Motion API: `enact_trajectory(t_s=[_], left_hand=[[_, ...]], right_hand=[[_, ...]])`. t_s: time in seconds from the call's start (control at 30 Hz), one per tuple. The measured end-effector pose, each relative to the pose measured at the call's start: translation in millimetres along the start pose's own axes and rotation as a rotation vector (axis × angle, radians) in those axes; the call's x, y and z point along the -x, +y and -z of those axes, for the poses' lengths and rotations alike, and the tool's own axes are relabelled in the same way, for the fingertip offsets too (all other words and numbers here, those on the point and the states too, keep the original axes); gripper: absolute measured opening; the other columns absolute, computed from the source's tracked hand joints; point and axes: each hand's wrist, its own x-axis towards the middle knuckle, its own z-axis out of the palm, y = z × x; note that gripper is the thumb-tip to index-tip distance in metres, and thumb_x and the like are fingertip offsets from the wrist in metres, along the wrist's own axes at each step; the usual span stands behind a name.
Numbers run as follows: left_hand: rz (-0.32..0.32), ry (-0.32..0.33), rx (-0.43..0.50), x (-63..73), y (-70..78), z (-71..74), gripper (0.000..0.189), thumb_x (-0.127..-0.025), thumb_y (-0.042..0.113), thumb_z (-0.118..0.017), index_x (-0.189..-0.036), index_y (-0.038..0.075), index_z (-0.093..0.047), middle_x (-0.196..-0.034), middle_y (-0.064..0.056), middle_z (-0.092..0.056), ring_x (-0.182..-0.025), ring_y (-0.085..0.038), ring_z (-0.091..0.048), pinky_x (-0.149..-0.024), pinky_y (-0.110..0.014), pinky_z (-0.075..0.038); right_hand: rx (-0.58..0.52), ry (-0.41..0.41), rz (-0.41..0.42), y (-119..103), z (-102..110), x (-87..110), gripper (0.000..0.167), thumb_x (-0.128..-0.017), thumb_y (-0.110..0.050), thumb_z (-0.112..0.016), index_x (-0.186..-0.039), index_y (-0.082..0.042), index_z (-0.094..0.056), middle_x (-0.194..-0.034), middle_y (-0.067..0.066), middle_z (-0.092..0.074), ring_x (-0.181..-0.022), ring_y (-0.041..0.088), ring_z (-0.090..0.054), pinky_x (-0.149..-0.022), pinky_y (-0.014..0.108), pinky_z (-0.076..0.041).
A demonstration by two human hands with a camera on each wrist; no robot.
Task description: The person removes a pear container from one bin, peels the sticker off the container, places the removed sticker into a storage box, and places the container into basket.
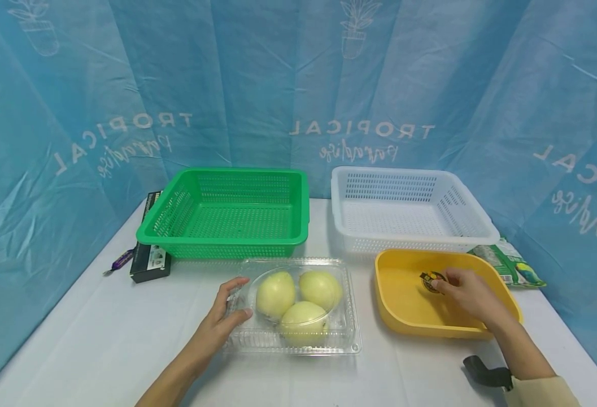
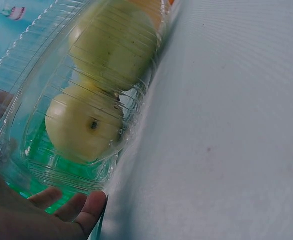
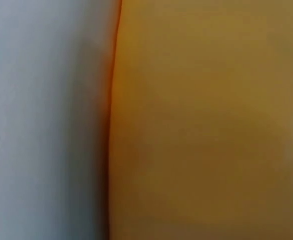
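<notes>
In the head view a clear plastic clamshell box (image 1: 349, 316) holds three pale yellow-green round fruits (image 1: 303, 322). My left hand (image 1: 219, 322) grips the box's left end, thumb towards the front and fingers farther back. The left wrist view shows its fingertips (image 2: 92, 210) against the end of the box, close to a fruit (image 2: 81, 125). Inside a yellow basin (image 1: 405, 316), my right hand (image 1: 468, 291) pinches a small round black label (image 1: 429, 277) with a colourful print. Only the basin's yellow surface (image 3: 201, 120) and the white table show in the right wrist view.
Behind stand a green basket (image 1: 222, 249) and a white basket (image 1: 415, 240). A black box (image 1: 148, 268) and a purple-wrapped sweet (image 1: 122, 259) lie at left. A green packet (image 1: 517, 268) lies at right. A black curved object (image 1: 483, 373) is beside my right forearm.
</notes>
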Motion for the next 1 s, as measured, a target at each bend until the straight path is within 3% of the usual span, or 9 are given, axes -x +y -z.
enact_trajectory(t_s=[0.4,0.63,1.0], left_hand=[[-0.002,-0.006,0.003,-0.1,0.4,-0.1,0.059,-0.091,0.030,-0.050,-0.144,0.033,-0.023,-0.159,-0.008,-0.006,-0.146,-0.042,0.008,-0.109,-0.071,0.001],[-0.020,-0.018,0.027,-1.1,-3.4,0.9,0.061,-0.092,0.031,-0.050,-0.145,0.029,-0.021,-0.158,-0.008,-0.005,-0.145,-0.042,0.010,-0.106,-0.074,0.002],[-0.014,-0.021,0.028,-0.9,-2.9,1.0,0.060,-0.092,0.032,-0.051,-0.144,0.032,-0.021,-0.159,-0.006,-0.003,-0.145,-0.043,0.010,-0.103,-0.077,0.001]], right_hand=[[-0.015,-0.084,0.017,5.3,-5.6,-2.0,0.025,-0.092,-0.029,-0.059,-0.080,-0.008,-0.055,-0.070,0.001,-0.048,-0.061,0.011,-0.042,-0.050,0.022,-0.032],[-0.004,-0.089,0.040,4.2,-7.7,-2.1,0.025,-0.092,-0.027,-0.060,-0.078,-0.008,-0.053,-0.070,0.000,-0.047,-0.060,0.009,-0.040,-0.051,0.021,-0.031],[0.024,-0.123,0.046,4.5,-10.1,-3.4,0.023,-0.090,-0.025,-0.061,-0.077,-0.009,-0.051,-0.068,-0.001,-0.043,-0.060,0.009,-0.039,-0.051,0.021,-0.029]])
